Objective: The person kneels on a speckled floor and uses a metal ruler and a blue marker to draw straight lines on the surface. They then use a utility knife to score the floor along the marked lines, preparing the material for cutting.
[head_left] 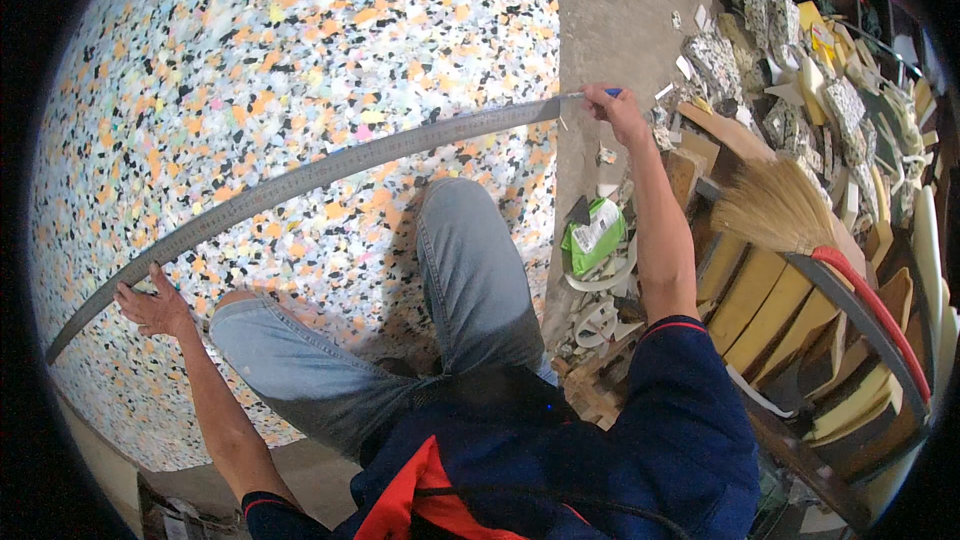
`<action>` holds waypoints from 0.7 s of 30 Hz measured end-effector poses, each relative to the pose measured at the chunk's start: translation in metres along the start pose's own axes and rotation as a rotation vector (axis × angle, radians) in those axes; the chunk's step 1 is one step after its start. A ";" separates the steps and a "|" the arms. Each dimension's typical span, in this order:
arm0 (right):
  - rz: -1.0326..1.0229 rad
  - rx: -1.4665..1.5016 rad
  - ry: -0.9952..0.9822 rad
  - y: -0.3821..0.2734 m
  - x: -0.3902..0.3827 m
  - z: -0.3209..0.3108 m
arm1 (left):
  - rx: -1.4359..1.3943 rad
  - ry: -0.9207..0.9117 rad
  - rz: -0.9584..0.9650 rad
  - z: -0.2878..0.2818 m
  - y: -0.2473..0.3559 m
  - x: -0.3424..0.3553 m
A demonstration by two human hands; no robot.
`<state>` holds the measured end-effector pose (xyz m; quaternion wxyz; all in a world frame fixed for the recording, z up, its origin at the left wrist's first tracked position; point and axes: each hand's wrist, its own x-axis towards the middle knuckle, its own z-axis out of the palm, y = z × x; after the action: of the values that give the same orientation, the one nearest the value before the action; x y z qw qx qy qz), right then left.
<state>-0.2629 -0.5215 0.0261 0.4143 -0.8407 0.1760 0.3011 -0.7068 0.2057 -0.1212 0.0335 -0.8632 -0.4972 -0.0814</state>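
Observation:
A long metal ruler [300,179] lies across a big speckled foam sheet [330,60] of orange, black, white and pale blue bits. My left hand [155,307] has its fingers spread, with fingertips against the ruler's near edge toward its left end. At the ruler's right end, just past the sheet's straight edge, my right hand [614,113] pinches a slim blue-handled tool [615,92]. Its thin tip points left at the ruler's end. Whether it is a pen or a cutter is too small to tell. I kneel on the sheet, knees [465,230] close to the ruler.
Right of the sheet runs a strip of grey floor [610,20]. A green-and-white packet [595,235] lies there. Beyond it are piled foam offcuts [715,65], a straw broom [775,205] with a red handle [880,310], and stacked yellowish strips [770,300].

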 end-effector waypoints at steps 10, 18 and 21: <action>-0.289 -0.582 0.118 -0.034 -0.020 0.025 | 0.083 0.011 0.005 0.011 -0.008 -0.001; -0.442 -1.037 0.034 -0.046 -0.023 0.065 | -0.045 0.061 0.012 0.008 -0.001 -0.002; -0.452 -1.287 -0.045 -0.049 -0.023 0.091 | -0.125 0.013 -0.017 -0.002 0.006 -0.005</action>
<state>-0.2862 -0.4184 0.0264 -0.1119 -0.9293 -0.2269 0.2691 -0.7047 0.1980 -0.1200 -0.0177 -0.8587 -0.4983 -0.1182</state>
